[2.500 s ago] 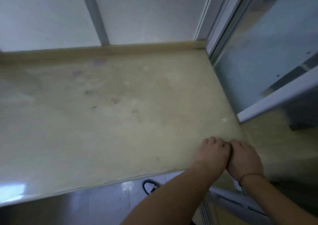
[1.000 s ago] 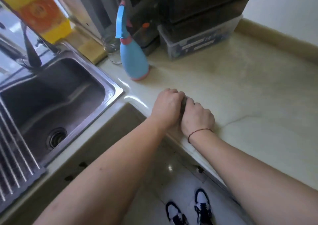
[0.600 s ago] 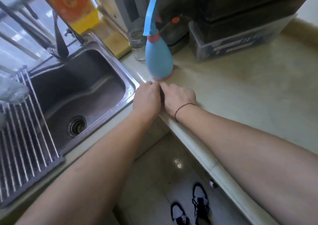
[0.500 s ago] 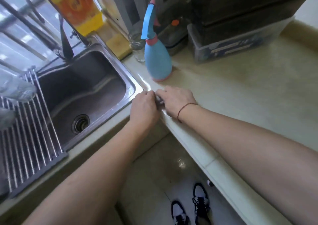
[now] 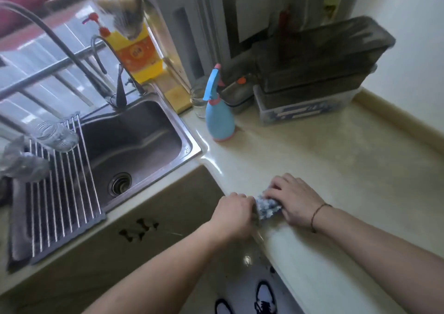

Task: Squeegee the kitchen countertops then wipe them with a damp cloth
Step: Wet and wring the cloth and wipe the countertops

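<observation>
A: Where are your hands?

B: Your left hand [image 5: 231, 215] sits at the front edge of the countertop [image 5: 336, 159], fingers curled round one end of the cloth [image 5: 267, 208]. Your right hand [image 5: 294, 199] lies on top of the cloth's other end, fingers bent and pressing it down on the counter.

A: And the cloth itself?

B: It is a grey-blue, fluffy bundle, bunched between your two hands, right at the rounded counter edge near the inner corner. Only the middle of it shows.

A: What is on your wrist?

B: A thin dark bracelet [image 5: 316, 215] on the right one.

A: What stands beyond your hands?

B: A blue spray bottle [image 5: 219, 119] stands upright on the counter, well apart from the cloth. Just behind it is a small glass jar [image 5: 198, 99], and to its right a dark lidded box [image 5: 322, 58] on a clear container [image 5: 305, 109].

A: And to your left?

B: The steel sink [image 5: 134, 143], with a roll-up rack [image 5: 62, 193] over its left part and a yellow soap bottle [image 5: 138, 56] behind it. Your shoes [image 5: 265, 299] show on the floor below.
</observation>
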Demonstrator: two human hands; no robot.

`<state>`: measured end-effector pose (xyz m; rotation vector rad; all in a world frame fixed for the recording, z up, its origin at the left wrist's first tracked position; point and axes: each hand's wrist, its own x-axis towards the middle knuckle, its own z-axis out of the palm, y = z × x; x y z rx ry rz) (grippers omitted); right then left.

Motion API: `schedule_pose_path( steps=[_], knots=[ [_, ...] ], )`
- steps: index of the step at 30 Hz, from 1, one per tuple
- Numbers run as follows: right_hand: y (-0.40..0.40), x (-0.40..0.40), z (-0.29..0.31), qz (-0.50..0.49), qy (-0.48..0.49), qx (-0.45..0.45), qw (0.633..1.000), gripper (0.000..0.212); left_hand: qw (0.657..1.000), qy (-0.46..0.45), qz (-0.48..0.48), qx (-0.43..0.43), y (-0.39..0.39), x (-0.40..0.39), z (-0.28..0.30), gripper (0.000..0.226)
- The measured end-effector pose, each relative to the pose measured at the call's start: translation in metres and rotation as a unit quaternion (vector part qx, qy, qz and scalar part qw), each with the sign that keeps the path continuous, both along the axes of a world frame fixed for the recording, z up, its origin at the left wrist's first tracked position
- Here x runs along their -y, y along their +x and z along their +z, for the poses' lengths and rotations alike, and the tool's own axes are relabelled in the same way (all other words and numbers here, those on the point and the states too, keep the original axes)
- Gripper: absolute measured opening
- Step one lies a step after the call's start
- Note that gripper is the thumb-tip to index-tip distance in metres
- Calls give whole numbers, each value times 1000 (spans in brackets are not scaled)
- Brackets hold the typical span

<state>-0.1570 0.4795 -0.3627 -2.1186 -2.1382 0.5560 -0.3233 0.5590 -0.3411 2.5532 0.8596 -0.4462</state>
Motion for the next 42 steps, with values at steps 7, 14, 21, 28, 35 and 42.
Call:
schedule_pose_path(
  steps=[7,14,21,28,35,42],
  knots=[
    [-49,-75,81,-173,-49,-481,858,12,808,-526,234,128,-78,-93,84,32],
    [-142,-205,109,-123,-142,-592,784,45,747,-532,310,253,-178,-179,91,56],
    [-243,-320,85,-158,-21,-417,895,30,568,-673,314,354,-245,-257,51,29],
    [-217,-444,62,-351,10,-457,817,33,361,-704,439,426,-253,-307,10,36],
    [-196,-547,53,-332,11,-493,804,35,206,-641,501,544,-248,-329,18,47],
    [-194,-555,44,-350,35,-533,769,36,194,-584,555,560,-253,-338,23,44]
  ],
)
